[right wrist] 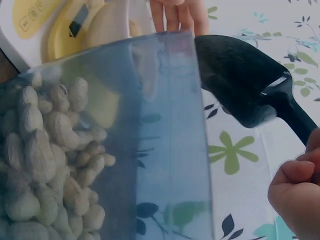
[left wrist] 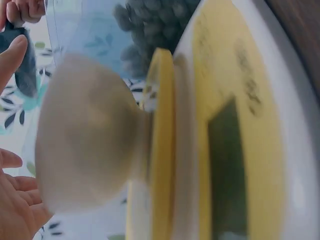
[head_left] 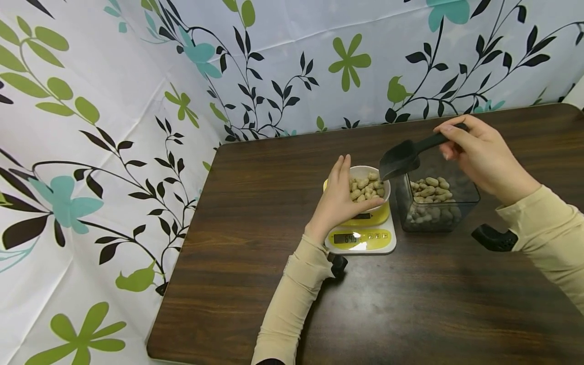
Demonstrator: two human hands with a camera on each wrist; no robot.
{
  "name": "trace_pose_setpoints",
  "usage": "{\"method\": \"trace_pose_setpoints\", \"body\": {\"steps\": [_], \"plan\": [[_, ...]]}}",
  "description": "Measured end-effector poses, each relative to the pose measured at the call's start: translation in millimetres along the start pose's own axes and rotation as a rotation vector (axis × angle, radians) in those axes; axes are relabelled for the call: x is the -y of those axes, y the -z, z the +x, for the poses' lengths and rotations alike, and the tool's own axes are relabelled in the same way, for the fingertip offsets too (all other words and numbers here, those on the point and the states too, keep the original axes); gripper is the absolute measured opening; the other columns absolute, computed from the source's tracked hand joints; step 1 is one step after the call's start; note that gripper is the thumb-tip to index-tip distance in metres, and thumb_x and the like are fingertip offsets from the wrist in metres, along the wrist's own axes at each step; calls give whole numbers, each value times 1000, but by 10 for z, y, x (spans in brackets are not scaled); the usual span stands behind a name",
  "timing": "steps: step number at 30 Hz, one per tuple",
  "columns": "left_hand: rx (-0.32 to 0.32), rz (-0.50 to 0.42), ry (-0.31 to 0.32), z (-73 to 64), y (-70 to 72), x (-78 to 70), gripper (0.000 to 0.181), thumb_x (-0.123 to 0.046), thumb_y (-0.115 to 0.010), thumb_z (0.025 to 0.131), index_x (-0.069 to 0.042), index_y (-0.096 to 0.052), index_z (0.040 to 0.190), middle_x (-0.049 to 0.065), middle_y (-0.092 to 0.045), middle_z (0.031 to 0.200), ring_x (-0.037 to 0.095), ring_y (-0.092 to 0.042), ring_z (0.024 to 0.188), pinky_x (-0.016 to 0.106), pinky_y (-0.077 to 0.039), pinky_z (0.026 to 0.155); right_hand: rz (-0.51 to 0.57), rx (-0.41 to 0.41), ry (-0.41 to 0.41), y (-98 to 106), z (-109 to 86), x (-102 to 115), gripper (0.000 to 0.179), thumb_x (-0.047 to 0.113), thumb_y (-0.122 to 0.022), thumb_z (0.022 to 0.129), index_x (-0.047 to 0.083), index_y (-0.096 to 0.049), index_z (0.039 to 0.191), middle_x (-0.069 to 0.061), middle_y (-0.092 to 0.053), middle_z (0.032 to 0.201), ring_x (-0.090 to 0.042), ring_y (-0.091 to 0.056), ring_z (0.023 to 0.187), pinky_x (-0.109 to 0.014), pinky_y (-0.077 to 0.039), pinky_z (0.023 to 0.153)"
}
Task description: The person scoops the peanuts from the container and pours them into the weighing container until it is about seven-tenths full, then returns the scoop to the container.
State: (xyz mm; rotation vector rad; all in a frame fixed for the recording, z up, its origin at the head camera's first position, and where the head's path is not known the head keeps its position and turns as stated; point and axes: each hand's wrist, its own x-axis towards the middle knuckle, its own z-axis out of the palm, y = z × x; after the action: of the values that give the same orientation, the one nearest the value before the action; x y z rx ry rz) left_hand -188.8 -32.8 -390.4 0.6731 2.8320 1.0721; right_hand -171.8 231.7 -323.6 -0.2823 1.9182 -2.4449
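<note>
A white bowl (head_left: pixel 388 188) of peanuts (head_left: pixel 365 188) stands on a yellow-and-white kitchen scale (head_left: pixel 388 246), whose lit display is hard to read. My left hand (head_left: pixel 338 195) is at the bowl's left side, thumb and fingers spread and fairly straight; whether it touches the bowl is unclear. My right hand (head_left: pixel 483 152) grips the handle of a black scoop (head_left: pixel 401 158), held tilted with its blade over the gap between the bowl and a clear container (head_left: pixel 474 195). More peanuts (right wrist: pixel 45 150) lie in that container. The inside of the scoop's blade is hard to see.
The dark wooden table (head_left: pixel 246 243) has its left edge and back edge against a white patterned cloth (head_left: pixel 283 61). The container stands just right of the scale. Black wrist-worn pieces jut from both sleeves, low over the table.
</note>
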Motion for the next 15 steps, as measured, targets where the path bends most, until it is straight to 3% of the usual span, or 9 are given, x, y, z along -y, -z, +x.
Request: {"method": "trace_pose_setpoints", "body": {"steps": [8,15], "plan": [[91,38,-57,141,-54,-306,114,-64,-67,72,-28,10,149,-4,6,158,14,-4,147,38,-25,116,339,-91,111,213,-30,34,13,7,-47,96,-4,-53,98,-8,-45,92,-16,-34,57,-27,-21,58],[164,64,-105,214,-151,-584,110,-63,-63,76,-28,11,149,-7,8,158,11,-3,147,31,-23,116,405,-198,143,424,-149,-73,15,6,-45,97,-6,-53,93,-6,-40,74,-16,-22,56,-27,-13,59]]}}
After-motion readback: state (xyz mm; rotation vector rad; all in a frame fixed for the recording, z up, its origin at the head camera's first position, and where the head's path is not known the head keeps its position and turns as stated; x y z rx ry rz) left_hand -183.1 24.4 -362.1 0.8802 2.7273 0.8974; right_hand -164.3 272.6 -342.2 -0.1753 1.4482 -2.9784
